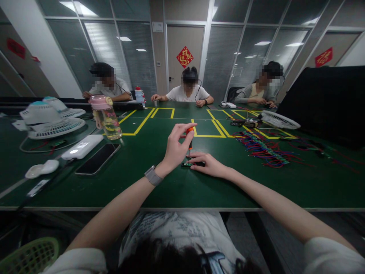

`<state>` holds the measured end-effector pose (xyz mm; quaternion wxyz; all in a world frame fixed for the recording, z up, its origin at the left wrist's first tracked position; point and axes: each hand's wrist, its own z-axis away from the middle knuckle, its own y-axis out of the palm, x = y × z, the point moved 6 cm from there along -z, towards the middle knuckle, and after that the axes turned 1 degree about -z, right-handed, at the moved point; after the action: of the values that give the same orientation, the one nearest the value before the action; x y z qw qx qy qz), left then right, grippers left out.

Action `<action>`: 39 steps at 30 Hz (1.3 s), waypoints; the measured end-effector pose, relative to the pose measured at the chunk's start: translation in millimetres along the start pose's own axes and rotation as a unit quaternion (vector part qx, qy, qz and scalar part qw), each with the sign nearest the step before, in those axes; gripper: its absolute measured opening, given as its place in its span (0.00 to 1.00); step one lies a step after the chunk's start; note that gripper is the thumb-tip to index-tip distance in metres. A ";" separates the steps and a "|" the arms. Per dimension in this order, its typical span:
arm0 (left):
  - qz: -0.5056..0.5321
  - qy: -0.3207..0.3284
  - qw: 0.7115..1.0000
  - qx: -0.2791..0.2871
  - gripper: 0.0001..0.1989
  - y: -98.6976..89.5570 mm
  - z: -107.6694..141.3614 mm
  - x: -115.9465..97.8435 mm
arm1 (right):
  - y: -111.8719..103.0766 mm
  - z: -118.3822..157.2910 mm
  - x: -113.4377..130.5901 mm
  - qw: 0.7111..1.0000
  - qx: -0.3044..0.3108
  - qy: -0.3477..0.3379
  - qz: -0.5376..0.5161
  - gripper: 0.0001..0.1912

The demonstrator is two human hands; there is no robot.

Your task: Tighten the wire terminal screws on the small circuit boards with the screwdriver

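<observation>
Screwdriver [190,145] upright at board [186,164], apparently mid-job
Left hand [176,147] pinches handle [189,130]; loosely curled right hand [210,166] holds board; remaining work unclear.

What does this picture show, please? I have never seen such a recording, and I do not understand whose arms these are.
There is no robot here: the arms belong to the person wearing the camera on their head, so you look forward and down past their own body.

The left hand holds a screwdriver upright, its tip down at a small circuit board. The right hand has its fingers at that board; how firmly, I cannot tell.

On the green table lie a phone and a pink-lidded bottle to the left, and a row of wired boards to the right. Three other people sit beyond.
</observation>
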<state>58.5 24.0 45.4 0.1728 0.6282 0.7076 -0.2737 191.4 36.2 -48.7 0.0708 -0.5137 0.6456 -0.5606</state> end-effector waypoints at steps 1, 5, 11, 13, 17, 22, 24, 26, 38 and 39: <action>0.006 0.000 1.000 0.005 0.13 0.4 0.0 0.2 | -0.1 0.0 -0.2 1.000 0.000 -0.001 0.000 0.15; 0.032 -0.011 0.999 0.011 0.15 0.9 -0.2 1.3 | -0.1 -0.4 -0.2 1.000 0.002 0.000 0.000 0.15; -0.022 0.002 1.000 -0.017 0.11 -2.7 -0.8 -1.6 | -0.8 -0.3 1.4 1.000 -0.002 -0.002 -0.009 0.14; -0.009 -0.006 1.000 -0.004 0.10 -0.7 -0.7 -1.3 | -1.2 0.1 1.4 1.000 -0.005 -0.002 -0.010 0.14; 0.064 -0.024 0.997 0.035 0.13 5.2 0.1 -1.5 | -1.2 0.4 0.8 1.000 -0.002 0.001 -0.005 0.14; -0.005 0.001 1.000 -0.005 0.10 -0.9 0.5 -4.3 | -0.7 -0.2 1.4 1.000 -0.001 -0.005 -0.003 0.14; -0.019 0.009 1.000 -0.011 0.09 -2.4 0.4 -4.7 | -0.4 -0.5 0.9 1.000 -0.002 -0.002 -0.004 0.14; 0.003 0.004 1.000 0.001 0.12 -0.9 0.4 -3.7 | -0.2 -0.7 0.5 1.000 -0.003 0.000 -0.003 0.14; -0.009 0.010 1.000 -0.021 0.09 -3.0 0.2 -6.0 | -1.0 0.2 1.2 1.000 -0.005 0.001 -0.016 0.14; -0.009 0.009 1.000 -0.017 0.09 -2.9 0.1 -6.2 | -1.1 0.2 1.1 1.000 -0.005 0.002 -0.018 0.14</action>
<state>56.6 18.8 49.4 0.1742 0.6209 0.7196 -0.2573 191.6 35.4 -47.4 0.0567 -0.5244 0.6395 -0.5593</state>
